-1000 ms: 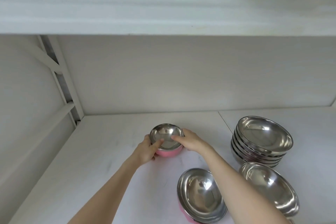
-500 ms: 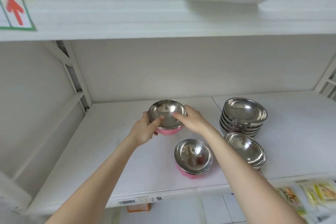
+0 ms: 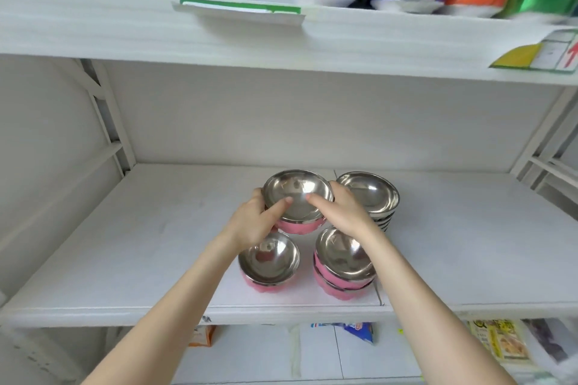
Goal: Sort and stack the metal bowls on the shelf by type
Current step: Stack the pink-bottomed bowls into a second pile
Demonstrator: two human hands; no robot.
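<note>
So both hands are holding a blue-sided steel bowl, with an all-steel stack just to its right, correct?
Not quite: in the head view the bowl held by the left hand and right hand has pink sides, not blue. The all-steel stack does sit just to its right.

One head view only, nothing shared with another. Camera stands in front of the white shelf (image 3: 156, 244), facing straight into its bay, tilted slightly down, close in. Both forearms enter from the near edge and reach far. Upper shelf edge (image 3: 93, 28) crosses the top; lower level shows at the near bottom. Wide-angle bends the uprights at left and right.
</note>
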